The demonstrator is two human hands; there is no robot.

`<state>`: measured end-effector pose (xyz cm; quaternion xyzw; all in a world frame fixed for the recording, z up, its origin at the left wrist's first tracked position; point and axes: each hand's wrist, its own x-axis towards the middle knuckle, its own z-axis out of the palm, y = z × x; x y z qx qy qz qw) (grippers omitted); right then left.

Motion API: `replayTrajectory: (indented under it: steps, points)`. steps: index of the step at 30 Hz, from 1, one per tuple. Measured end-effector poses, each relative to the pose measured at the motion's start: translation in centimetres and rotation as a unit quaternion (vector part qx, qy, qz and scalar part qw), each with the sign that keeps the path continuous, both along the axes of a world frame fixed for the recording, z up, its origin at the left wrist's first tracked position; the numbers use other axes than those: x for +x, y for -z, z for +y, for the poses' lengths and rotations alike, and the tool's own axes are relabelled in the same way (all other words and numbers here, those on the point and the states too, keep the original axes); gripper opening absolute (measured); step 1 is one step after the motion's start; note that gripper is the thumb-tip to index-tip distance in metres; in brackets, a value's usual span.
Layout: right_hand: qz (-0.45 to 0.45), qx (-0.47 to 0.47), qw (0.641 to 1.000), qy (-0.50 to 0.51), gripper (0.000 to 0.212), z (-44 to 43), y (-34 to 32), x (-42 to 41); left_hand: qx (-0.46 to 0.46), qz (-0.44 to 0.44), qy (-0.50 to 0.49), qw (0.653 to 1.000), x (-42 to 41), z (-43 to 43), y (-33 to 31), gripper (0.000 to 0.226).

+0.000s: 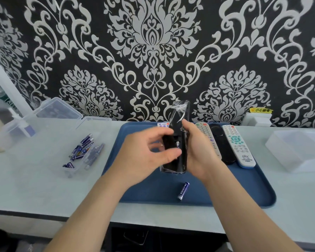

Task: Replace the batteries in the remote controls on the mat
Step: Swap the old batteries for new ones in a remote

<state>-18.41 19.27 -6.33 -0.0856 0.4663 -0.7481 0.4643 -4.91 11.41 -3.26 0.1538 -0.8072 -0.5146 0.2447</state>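
- The right grip (198, 150) is clamping the black remote (176, 124) from its right edge and holding it raised over the blue mat (153, 188). The left grip (145, 151) is curling round the remote's left edge, with its thumb lying across the open battery bay.
- 1 seated battery (177, 143) is showing in the bay between the 2 grips. Whether it is fully home is not showing.
- The remote is wearing a loose clear wrap, so it is probably sliding easily under the fingers. A hard thumb push could be twisting it out of the hold.
- A loose battery (183, 190) is lying on the mat just below the grips, on the person's side. It looks the same as the spare batteries (84, 142), so old and new could be getting mixed, and a nudge could be rolling it off the mat.
- The spares are lying in a clear box (71, 168), well to the left of the grips.
- 3 other remotes (238, 146) are lying side by side on the mat just right of the right grip. A 4th is peeking out behind the left grip.
- An empty-looking clear tub (296, 150) is sitting far right on the pale counter (35, 188). Black-and-silver damask wallpaper (153, 51) is rising behind it.
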Motion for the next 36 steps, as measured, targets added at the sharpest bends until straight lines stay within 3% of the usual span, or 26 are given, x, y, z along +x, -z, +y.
replayTrajectory:
  steps: [4,6,8,12,16,20,26,33,36]
  points:
    - [0.002,-0.004,1.000,0.018,0.053,0.0,-0.1,-0.1,-0.072,0.000,-0.020,0.997,-0.4,0.4,0.4,0.025]
    - [-0.014,-0.017,0.999,0.024,0.059,0.1,-0.5,0.1,-0.021,0.062,-0.057,0.996,-0.5,0.2,-0.1,0.016]
    - [-0.034,-0.024,0.999,0.023,0.064,0.2,-0.8,0.3,0.068,0.093,-0.123,0.986,-0.6,-0.4,-0.5,0.022]
    - [-0.036,-0.031,0.999,0.003,0.059,0.3,-0.7,0.1,0.177,0.081,-0.149,0.969,-0.4,-1.4,-0.8,0.025]
    - [-0.020,-0.032,0.999,-0.028,0.053,0.3,-0.9,0.3,0.064,0.018,-0.120,0.991,-0.6,-1.2,-0.5,0.024]
    - [-0.008,-0.033,0.999,-0.036,0.063,0.3,-0.9,0.6,0.026,0.007,-0.087,0.996,-0.8,-0.9,-1.0,0.030]
    - [0.020,-0.013,0.999,-0.037,0.052,0.7,-0.9,0.5,-0.076,-0.044,-0.030,0.996,-0.9,0.3,-1.9,0.027]
    - [0.034,-0.003,0.998,-0.043,0.051,1.2,-1.3,0.8,-0.186,-0.013,-0.027,0.982,-1.2,0.8,-1.8,0.020]
    - [0.028,-0.003,0.999,-0.036,0.045,1.3,-1.7,1.0,-0.166,-0.011,-0.008,0.986,-1.7,0.4,-0.9,0.018]
